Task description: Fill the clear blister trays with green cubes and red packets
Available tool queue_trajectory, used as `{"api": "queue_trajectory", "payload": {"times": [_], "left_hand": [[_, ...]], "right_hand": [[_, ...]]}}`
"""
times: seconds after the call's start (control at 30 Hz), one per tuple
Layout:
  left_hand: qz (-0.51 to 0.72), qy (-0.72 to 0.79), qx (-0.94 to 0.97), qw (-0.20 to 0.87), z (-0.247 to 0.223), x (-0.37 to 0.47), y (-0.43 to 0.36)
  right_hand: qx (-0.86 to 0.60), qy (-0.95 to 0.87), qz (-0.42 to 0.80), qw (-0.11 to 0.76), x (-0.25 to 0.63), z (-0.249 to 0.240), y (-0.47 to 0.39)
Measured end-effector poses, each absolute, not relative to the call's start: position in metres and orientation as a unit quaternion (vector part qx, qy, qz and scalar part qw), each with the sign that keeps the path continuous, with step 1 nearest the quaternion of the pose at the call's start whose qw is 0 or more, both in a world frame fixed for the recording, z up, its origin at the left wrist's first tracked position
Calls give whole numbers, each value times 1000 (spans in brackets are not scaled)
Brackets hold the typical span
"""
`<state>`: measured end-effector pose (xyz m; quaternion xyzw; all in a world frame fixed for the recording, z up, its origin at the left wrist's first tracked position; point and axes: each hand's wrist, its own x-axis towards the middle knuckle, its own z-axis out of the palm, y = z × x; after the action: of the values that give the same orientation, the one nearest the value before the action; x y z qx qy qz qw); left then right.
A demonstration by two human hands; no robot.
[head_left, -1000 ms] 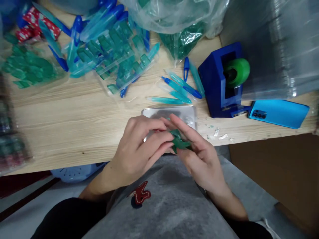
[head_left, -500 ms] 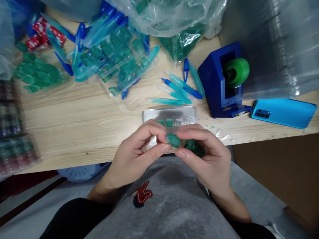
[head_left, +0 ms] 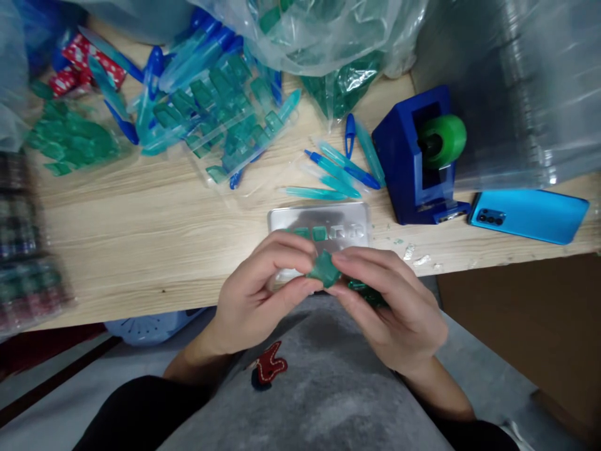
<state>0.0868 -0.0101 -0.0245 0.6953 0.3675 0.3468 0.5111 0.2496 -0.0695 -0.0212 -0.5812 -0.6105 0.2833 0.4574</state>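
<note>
So, from the left: a pile of green bits (head_left: 72,138) is seen well off on the table (head_left: 117,225), and a clear pack (head_left: 213,134) of green blocks is left nearer the middle, both farther from the body than the hands. Then comes the left hand (head_left: 267,285): a green piece (head_left: 325,269) is pinched between its thumb and fingertips, touched on its right side by the other hand's tips. The piece is held at the middle, just on the body side of the metal tray (head_left: 291,216), whose near part is covered by fingers. The tray's long axis is laid left to right, as is its row of squares: green ones (head_left: 319,233) on the left, clear ones (head_left: 337,232) on the right. From the grip, the row is found straight ahead, away from the body; its clear end is approached closest by the right fingertips. The piece's own long axis cannot be told; it looks about as wide as tall. Last, the right hand (head_left: 399,300): thumb and forefinger are closed in on the piece, and darker green pieces (head_left: 366,291) are cupped behind them. Farther right, a tape dispenser (head_left: 394,169) and a phone (head_left: 539,216) are parked.
</note>
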Motion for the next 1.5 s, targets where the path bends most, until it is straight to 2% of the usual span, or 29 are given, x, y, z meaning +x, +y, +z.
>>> {"api": "queue_trajectory", "payload": {"times": [0.23, 0.47, 0.7, 0.87, 0.93, 1.0, 1.07, 1.13, 1.2, 1.27, 1.5], "left_hand": [[338, 359, 669, 556, -40, 92, -10], [297, 422, 685, 514, -52, 73, -15], [317, 447, 675, 494, -49, 64, -15], [287, 461, 680, 492, -48, 64, -14], [280, 451, 695, 485, -47, 64, -13], [276, 441, 711, 474, -45, 64, -13], [275, 433, 722, 464, -44, 67, -13], [275, 421, 731, 461, -44, 71, -15], [276, 407, 742, 456, -43, 77, -17], [284, 397, 756, 437, -42, 83, -18], [286, 356, 809, 371, -33, 94, -16]], "right_hand": [[-588, -624, 283, 430, 255, -28, -74], [-640, -668, 168, 341, 283, -51, -72], [-601, -738, 204, 231, 286, -63, -54], [-605, -739, 261, 142, 282, -61, -45], [-611, -716, 283, 184, 283, -57, -44], [-631, -650, 320, 278, 285, -52, -46], [-639, -535, 414, 366, 285, -46, -52], [-597, -405, 551, 419, 282, -42, -59], [-520, -310, 663, 440, 277, -40, -65], [-461, -270, 713, 454, 272, -37, -69], [-417, -290, 733, 453, 267, -28, -78]]}}
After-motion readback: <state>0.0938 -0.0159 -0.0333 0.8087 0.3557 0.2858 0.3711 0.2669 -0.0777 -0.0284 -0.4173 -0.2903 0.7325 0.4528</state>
